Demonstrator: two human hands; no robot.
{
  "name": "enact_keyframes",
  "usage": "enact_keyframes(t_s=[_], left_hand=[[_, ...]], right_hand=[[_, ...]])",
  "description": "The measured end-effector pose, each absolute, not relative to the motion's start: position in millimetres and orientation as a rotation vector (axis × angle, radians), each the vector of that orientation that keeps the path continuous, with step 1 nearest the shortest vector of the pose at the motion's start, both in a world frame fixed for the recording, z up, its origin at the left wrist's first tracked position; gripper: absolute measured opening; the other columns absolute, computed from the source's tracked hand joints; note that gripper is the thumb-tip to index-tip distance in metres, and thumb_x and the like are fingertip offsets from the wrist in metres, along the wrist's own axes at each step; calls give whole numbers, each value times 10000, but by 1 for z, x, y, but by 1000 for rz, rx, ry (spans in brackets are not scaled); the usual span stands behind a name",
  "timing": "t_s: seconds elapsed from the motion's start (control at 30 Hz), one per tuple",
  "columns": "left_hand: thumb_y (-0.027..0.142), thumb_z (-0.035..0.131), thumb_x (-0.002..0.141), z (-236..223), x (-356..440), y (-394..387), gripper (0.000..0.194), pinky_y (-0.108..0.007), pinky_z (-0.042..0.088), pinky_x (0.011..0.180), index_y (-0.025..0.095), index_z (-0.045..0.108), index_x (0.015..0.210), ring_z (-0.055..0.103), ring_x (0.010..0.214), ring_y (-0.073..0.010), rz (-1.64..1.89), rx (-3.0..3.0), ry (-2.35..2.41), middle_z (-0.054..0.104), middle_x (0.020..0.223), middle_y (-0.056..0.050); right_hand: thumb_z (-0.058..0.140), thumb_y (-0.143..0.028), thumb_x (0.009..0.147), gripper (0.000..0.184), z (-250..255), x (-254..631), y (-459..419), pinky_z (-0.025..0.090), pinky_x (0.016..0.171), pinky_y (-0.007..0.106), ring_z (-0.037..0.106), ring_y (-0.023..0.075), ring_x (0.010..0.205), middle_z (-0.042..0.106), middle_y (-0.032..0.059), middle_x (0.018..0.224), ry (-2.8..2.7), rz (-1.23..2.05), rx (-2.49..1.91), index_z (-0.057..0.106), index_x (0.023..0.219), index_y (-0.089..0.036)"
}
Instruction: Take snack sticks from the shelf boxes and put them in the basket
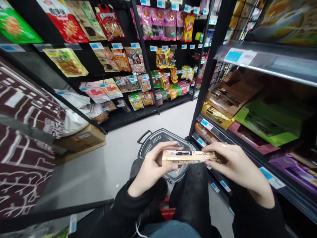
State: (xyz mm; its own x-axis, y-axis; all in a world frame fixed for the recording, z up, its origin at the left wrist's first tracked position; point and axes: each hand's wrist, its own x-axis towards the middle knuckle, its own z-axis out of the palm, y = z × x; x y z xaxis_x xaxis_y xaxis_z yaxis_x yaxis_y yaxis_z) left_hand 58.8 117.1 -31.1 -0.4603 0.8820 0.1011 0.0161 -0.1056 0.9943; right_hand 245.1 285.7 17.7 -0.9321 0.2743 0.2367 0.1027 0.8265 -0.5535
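Observation:
A flat, cream-coloured snack package [184, 158] is held level in front of me, its narrow edge with a printed black date strip facing up. My left hand [156, 162] is closed on its left end, thumb on the near side and fingers on the far side. At the other end my right hand [230, 162] pinches it between thumb and fingers, and a ring shows on one finger. Beneath the package, a grey plastic shopping basket [155, 140] stands on the floor, partly hidden by my hands and legs. What lies inside it is mostly covered.
Dark shelves with bagged snacks [151, 24] stand ahead and to the left. Close on my right is a shelf with a green display box [269, 120] and a brown carton [230, 96]. A cardboard box [84, 138] sits on the floor at left, by a dark patterned panel [27, 138].

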Motion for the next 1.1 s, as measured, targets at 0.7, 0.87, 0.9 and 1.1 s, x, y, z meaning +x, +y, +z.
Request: enact_keyframes(t_s=[0.7, 0.87, 0.9, 1.1], left_hand=[[230, 750, 659, -50, 67, 113, 212, -256, 601, 570, 143, 716, 850, 685, 614, -159, 1775, 665, 1538, 715, 757, -20], [211, 748, 662, -55, 65, 114, 226, -267, 606, 594, 150, 704, 875, 685, 665, -157, 1809, 658, 1475, 701, 774, -10], [206, 752, 656, -55, 65, 114, 235, -267, 605, 608, 149, 701, 878, 685, 667, -156, 1810, 672, 1488, 700, 769, -9], [204, 765, 640, -51, 66, 109, 281, -254, 581, 630, 141, 680, 900, 684, 633, -155, 1751, 729, 1632, 697, 712, -9]], right_hand=[[719, -365, 710, 228, -46, 261, 298, 549, 598, 269, 672, 185, 666, 706, 49, 779, -2077, 1626, -652, 696, 852, -189], [679, -403, 744, 228, -54, 251, 291, 502, 464, 238, 612, 139, 483, 655, 11, 624, -1829, 1757, -728, 651, 822, -191], [670, -416, 749, 241, -55, 248, 290, 491, 443, 236, 603, 138, 463, 642, 6, 602, -1794, 1793, -739, 636, 820, -189], [768, -371, 641, 305, -59, 240, 287, 507, 471, 234, 618, 140, 495, 635, 3, 603, -1797, 1919, -774, 592, 792, -172]])
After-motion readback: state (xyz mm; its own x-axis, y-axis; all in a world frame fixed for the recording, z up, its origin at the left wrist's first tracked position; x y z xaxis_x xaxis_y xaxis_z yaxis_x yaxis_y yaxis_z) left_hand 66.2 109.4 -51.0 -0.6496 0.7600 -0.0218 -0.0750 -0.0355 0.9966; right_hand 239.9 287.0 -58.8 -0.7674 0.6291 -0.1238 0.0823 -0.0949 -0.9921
